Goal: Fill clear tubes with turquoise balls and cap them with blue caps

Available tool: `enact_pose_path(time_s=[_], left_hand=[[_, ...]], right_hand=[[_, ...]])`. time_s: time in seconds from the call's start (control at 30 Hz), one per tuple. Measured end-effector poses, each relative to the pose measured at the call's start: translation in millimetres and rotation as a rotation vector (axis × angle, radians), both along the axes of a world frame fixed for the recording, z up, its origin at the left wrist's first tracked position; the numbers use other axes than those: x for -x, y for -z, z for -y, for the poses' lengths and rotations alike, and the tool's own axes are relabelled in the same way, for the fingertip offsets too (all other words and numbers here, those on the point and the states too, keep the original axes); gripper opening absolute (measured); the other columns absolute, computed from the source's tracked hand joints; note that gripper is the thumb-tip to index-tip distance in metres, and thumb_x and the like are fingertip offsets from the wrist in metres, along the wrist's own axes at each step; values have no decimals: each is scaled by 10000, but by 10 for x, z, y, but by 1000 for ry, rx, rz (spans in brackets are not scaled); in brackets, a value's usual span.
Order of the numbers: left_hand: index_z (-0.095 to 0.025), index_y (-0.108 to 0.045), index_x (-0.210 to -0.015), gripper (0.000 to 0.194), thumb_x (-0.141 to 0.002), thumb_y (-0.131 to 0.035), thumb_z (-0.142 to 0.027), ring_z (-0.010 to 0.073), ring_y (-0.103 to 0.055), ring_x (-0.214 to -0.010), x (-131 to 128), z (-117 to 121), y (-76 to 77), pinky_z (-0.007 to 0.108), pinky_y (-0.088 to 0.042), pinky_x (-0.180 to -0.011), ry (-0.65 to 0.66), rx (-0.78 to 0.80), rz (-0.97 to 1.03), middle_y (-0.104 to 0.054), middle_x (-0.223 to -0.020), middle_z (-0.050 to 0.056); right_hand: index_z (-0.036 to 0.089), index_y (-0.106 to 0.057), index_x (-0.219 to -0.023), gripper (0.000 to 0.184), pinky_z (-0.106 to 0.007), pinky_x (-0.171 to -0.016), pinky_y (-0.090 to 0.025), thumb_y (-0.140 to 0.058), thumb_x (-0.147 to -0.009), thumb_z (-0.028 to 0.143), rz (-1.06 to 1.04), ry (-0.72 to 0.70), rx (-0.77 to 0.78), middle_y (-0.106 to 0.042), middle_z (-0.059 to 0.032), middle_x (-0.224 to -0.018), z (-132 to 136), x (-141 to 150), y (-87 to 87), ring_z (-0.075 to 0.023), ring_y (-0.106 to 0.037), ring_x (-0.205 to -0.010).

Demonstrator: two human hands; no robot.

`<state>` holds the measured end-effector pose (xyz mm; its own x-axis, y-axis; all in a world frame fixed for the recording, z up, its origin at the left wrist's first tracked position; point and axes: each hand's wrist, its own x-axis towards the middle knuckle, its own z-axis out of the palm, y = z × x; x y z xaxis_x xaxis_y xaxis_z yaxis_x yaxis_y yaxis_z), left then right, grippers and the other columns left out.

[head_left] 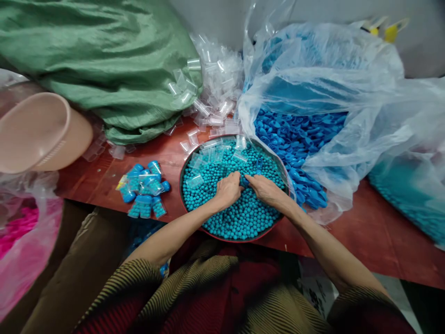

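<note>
A round red-rimmed tray [182,185] is filled with small turquoise beads [239,220], with several clear plastic tubes [212,150] lying on top at its far left. Over its middle, my left hand [228,189] is closed, and whatever its fingers hold is hidden. My right hand [267,189] meets it from the right, its fingers pinching a small blue cap [244,181] that sits between the two hands. To the left of the tray is a pile of bead-filled tubes with blue caps [144,185].
A transparent bag [333,93] spills blue caps [299,139] behind the tray's right side. Loose clear tubes [222,79] heap up beside a green sack [139,69]. A beige tub [73,134] stands at left. Another bag of turquoise beads [399,195] lies at right on the red table [375,232].
</note>
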<state>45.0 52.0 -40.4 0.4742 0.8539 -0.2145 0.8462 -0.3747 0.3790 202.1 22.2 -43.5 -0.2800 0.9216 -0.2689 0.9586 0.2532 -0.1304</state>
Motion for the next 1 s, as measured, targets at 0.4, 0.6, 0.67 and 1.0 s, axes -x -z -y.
enact_pose_path(time_s=[0.4,0.6,0.67,1.0], left_hand=[[-189,-593,-1001,205,-838,-507,-278,172,-596,-844,170,-151,27,304,-461,-815,-19,213,376,-654,-872,10],[-156,-595,-958,230,-786,-537,-299,98,-536,-607,221,-134,33,217,-462,-566,-73,468,758,-599,-769,-20],[-143,-565,-1019,278,-782,-533,-285,83,-505,-514,222,-86,3,196,-423,-452,-84,588,821,-563,-718,-27],[-161,-356,-1372,647,-765,-561,-250,69,-504,-424,253,125,-82,176,-425,-391,-257,729,1033,-538,-627,-51]], right_hand=[[194,-567,-1040,257,-276,-587,-498,-458,-864,347,-924,402,76,-686,-33,-820,38,-109,-5,-149,-620,-644],[191,-563,-853,348,-238,-453,-452,-591,-745,521,-1228,562,103,-561,45,-589,92,86,13,-109,-528,-493],[191,-574,-837,314,-245,-461,-456,-591,-759,495,-1221,595,52,-546,48,-561,120,140,-30,-117,-530,-494],[196,-637,-774,231,-247,-556,-446,-545,-823,402,-1083,618,-123,-578,25,-577,242,316,-162,-119,-545,-527]])
